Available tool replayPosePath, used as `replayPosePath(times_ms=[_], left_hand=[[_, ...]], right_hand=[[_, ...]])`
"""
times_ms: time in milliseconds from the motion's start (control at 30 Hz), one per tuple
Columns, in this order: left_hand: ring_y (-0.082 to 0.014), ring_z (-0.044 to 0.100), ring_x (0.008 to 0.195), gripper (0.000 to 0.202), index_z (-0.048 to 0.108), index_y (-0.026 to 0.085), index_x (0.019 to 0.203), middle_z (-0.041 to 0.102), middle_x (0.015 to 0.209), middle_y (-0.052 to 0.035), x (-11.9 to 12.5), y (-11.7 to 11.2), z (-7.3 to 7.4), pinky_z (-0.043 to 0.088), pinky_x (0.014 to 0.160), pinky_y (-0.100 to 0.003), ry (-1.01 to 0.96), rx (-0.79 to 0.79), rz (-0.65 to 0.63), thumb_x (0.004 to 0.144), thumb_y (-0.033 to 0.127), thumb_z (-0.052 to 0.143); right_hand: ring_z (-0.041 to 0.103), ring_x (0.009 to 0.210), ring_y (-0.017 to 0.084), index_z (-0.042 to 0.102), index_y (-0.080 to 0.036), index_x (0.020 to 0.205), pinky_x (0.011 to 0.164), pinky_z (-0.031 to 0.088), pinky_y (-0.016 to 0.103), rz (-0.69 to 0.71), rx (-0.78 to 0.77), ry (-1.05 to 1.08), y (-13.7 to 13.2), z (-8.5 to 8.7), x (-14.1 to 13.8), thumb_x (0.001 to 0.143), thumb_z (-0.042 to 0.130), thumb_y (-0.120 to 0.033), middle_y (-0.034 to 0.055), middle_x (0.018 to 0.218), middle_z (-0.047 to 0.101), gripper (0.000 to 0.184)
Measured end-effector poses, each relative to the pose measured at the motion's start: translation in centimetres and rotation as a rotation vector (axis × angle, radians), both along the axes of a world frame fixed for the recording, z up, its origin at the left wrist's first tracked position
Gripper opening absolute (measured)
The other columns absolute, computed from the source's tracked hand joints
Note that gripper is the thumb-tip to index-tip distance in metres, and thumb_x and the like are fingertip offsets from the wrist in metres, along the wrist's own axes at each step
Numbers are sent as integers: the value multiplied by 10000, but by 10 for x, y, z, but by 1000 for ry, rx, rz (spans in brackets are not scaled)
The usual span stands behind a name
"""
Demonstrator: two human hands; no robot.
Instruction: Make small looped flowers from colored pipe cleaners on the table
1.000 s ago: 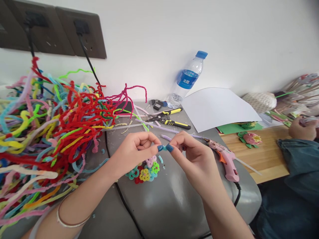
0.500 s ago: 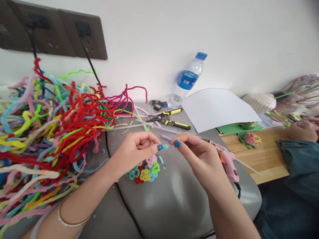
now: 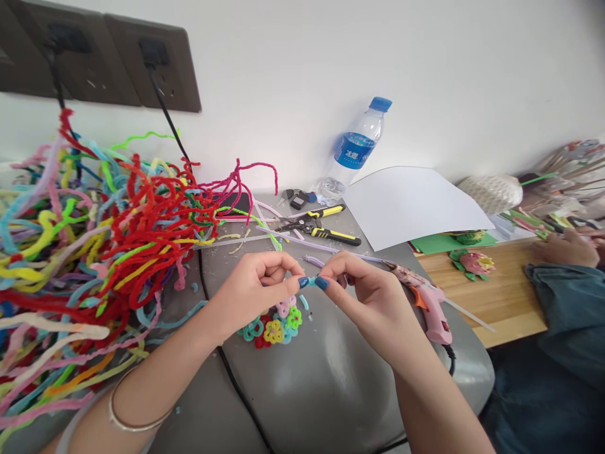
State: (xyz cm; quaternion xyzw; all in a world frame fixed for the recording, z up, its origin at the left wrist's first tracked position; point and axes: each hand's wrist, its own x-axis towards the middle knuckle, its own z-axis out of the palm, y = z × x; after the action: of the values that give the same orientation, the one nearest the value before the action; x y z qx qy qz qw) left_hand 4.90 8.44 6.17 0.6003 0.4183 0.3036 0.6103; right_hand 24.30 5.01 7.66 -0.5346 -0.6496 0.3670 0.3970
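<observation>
Between the fingertips of my two hands is a small light-blue pipe cleaner piece (image 3: 311, 281). My left hand (image 3: 265, 284) pinches its left end between thumb and forefinger. On the right end, the thumb and forefinger of my right hand (image 3: 362, 287) are pressed together. Just below and behind the hands lies a cluster of small pipe cleaner flowers (image 3: 274, 329) in teal, yellow, green, pink and red, partly hidden by my left hand. A short light-blue offcut (image 3: 304, 302) rests beside it on the grey surface.
A tangled heap of pipe cleaners (image 3: 118, 239) fills the left side. Behind my hands lie yellow-black pliers (image 3: 331, 234). A water bottle (image 3: 359, 148) leans at the wall near white paper (image 3: 416, 205). A pink glue gun (image 3: 432, 309) lies right; another person's hand (image 3: 564, 249) is beyond.
My right hand has moved left to the light-blue piece and now grips its right end. The left hand keeps its pinch in nearly the same place.
</observation>
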Motion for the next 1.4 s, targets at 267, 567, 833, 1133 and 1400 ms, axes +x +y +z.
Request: replayPosePath(times_ms=[267,567,833,1133,1400], left_hand=[[-74,260,513,179,643,172,816,312,593,81,-2,0,-1,278,477,-182,-14,2,6,839,348,667],[-71,249,506,174,652,172,812,277,585,84,-1,0,0,249,472,-183,-4,20,7,853,340,663],[-76,275,514,171,657,176,825,345,600,75,-2,0,-1,300,490,-192,19,4,22,845,346,660],[-68,243,482,176,656,166,791,277,554,92,0,0,1,250,455,-185,23,11,12,810,341,668],[-65,236,487,166,648,167,805,285,563,89,-1,0,1,235,453,-183,13,13,5,829,331,656]], right_hand=[[484,758,177,634,-225,783,694,362,323,-8,43,43,-2,-2,-4,884,618,-176,7,783,578,114],[474,749,170,640,-226,778,690,356,316,-25,51,50,-1,-4,-6,883,629,-172,-8,767,579,118],[508,749,193,680,-223,844,692,373,337,-39,1,2,1,0,5,910,647,-314,20,785,627,117],[514,767,190,670,-229,802,701,386,331,20,-13,-27,1,3,1,881,638,-230,15,787,618,84],[501,756,180,630,-224,755,698,382,320,-8,6,14,0,1,-3,852,615,-182,7,773,589,107]])
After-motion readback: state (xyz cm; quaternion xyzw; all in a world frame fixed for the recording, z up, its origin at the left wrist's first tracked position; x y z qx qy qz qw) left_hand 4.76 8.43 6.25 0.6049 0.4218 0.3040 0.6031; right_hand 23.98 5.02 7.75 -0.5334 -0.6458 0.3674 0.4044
